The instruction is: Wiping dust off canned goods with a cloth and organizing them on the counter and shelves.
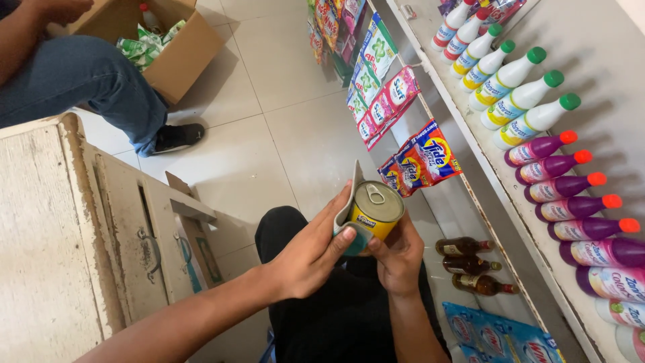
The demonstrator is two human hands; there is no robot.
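A yellow tin can [377, 208] with a pull-ring lid sits between my two hands, over my lap in black trousers. My left hand [310, 252] presses a grey cloth [349, 198] against the can's left side, thumb under its base. From below and to the right, my right hand [398, 259] cups the can and grips it. The can's lower half is hidden by my fingers.
White shelf [470, 128] on the right with rows of white bottles [517, 101] and purple bottles [571, 195]; sachet strips [420, 158] hang from its edge. Brown bottles [470, 265] lie on the floor. Worn wooden cabinet [74, 249] at left. Another person's leg [87, 81] beside a cardboard box [168, 47].
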